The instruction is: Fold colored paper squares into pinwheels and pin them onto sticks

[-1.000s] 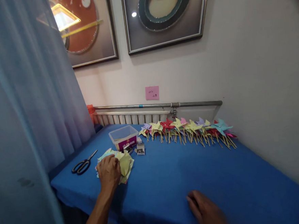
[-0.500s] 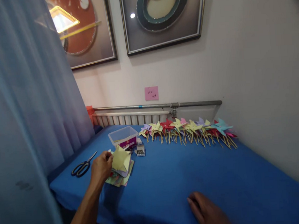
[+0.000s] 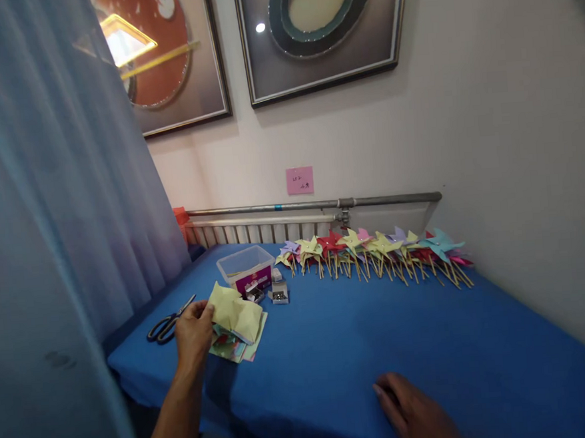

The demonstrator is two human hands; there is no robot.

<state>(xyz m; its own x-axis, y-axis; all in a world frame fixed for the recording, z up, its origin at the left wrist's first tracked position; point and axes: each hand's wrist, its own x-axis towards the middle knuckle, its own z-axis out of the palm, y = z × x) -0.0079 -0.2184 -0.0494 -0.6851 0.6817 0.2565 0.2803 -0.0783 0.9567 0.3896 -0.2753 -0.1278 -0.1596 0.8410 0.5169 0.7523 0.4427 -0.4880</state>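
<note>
My left hand (image 3: 194, 329) pinches the edge of a pale yellow paper sheet (image 3: 227, 310) and lifts it off a stack of coloured paper (image 3: 255, 347). The sheet has creases, and its left part rises while the right part lies on the stack. Low on the right, my right hand (image 3: 410, 407) rests on the blue cloth with its fingers curled in and nothing visible in them. Just left of my left hand are black-handled scissors (image 3: 167, 326), partly hidden behind it.
Behind the paper stand a clear plastic box (image 3: 245, 259) with a purple label and small open boxes (image 3: 280, 293) of metal pins. Many paper pinwheels (image 3: 369, 247) on sticks lie along the back of the blue-covered table (image 3: 332, 363). A blue curtain (image 3: 60, 195) hangs at left.
My left hand has taken hold of the yellow sheet and raised its left edge. Before, the hand was beside the stack. My right hand stays in about the same place.
</note>
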